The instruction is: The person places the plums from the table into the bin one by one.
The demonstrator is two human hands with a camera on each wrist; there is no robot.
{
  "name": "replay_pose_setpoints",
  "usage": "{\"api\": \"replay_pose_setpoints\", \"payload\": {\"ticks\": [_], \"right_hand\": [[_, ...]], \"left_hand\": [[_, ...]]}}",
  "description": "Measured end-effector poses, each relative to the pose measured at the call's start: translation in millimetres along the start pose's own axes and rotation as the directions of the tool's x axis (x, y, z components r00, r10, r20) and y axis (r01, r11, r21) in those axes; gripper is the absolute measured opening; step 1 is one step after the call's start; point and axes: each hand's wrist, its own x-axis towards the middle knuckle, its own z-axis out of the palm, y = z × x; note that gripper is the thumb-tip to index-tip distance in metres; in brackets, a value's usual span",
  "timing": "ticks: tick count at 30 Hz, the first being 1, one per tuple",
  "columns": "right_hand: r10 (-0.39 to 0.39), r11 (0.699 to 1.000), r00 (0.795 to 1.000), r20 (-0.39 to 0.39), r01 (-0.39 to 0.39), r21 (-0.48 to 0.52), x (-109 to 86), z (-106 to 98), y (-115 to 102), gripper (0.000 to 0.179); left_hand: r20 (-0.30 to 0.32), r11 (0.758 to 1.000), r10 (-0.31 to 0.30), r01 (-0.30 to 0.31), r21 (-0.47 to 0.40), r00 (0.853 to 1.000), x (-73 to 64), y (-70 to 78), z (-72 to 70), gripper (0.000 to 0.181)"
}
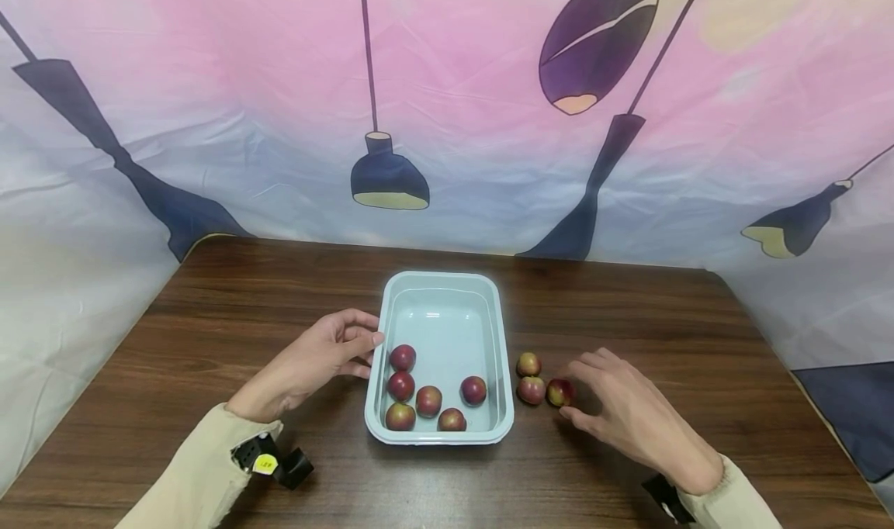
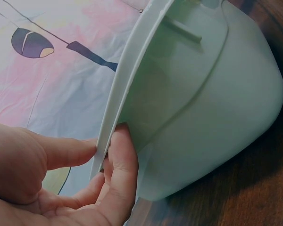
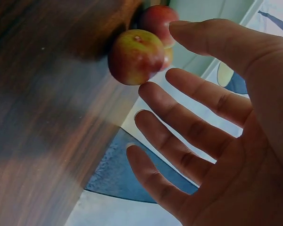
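A pale blue plastic tub stands on the table with several red and yellow-green plums inside, most of them toward its near end. My left hand pinches the tub's left rim, thumb on top and fingers beneath, as the left wrist view shows. Three more plums lie together on the table just right of the tub. Around the rightmost plum, my right hand holds its thumb and fingers spread. In the right wrist view the fingertips are right beside that plum, and the palm has nothing in it.
The dark brown wooden table extends to both sides of the tub. Behind it hangs a pink and blue cloth printed with lamps. A black wrist device sits on the left sleeve.
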Motion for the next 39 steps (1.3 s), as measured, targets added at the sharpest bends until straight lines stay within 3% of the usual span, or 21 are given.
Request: {"api": "replay_pose_setpoints", "payload": {"ticks": [21,39], "right_hand": [[0.030,0.999,0.999,0.019,-0.031,0.042,3.1,14,6,0.032],[0.029,0.998,0.999,0.031,-0.031,0.051,3.5,14,7,0.030]], "left_hand": [[-0.008,1.000,-0.017,0.018,0.003,1.000,-0.9,1.5,-0.1,0.043],[-0.008,1.000,-0.017,0.017,0.003,1.000,-1.6,2.1,-0.1,0.043]]}}
